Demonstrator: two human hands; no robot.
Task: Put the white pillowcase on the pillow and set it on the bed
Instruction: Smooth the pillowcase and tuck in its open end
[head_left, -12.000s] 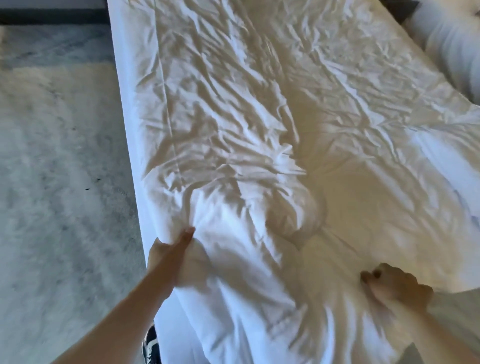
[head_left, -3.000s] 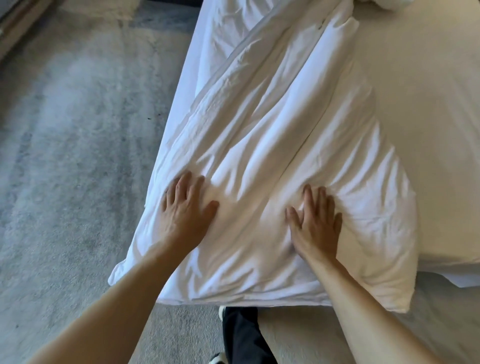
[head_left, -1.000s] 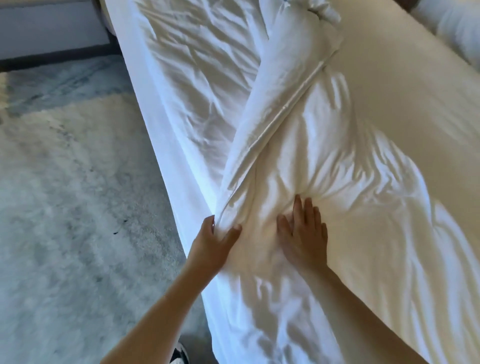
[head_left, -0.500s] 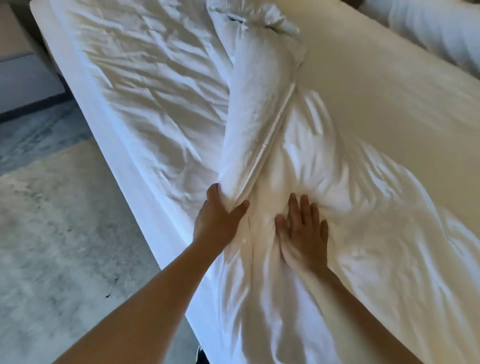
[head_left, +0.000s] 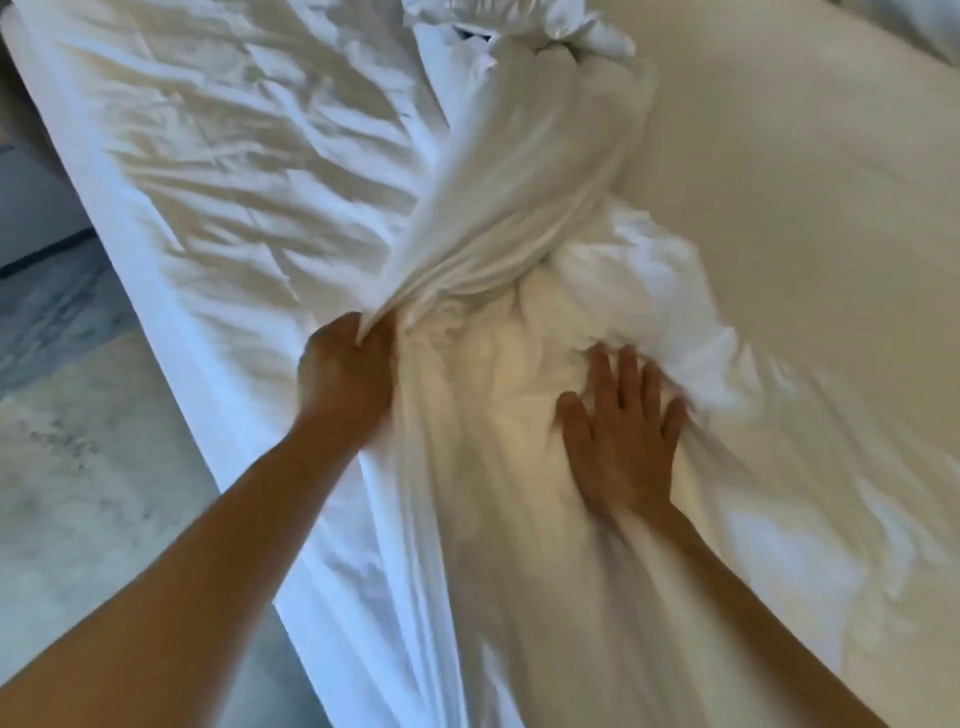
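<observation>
With the left hand (head_left: 345, 376) clenched in a tight grip on a bunched fold of the crumpled white cotton pillowcase (head_left: 519, 208) lying on the bed (head_left: 779, 182) and the right hand (head_left: 621, 441) pressing flat, a hard tug could drag the soft pillow (head_left: 649, 270) askew.

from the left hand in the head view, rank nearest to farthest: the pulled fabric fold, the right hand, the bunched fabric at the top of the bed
1. Pulled fabric fold, gripped by the left hand.
2. Right hand, flat on the cloth to its right.
3. Bunched fabric, far up the bed.
</observation>
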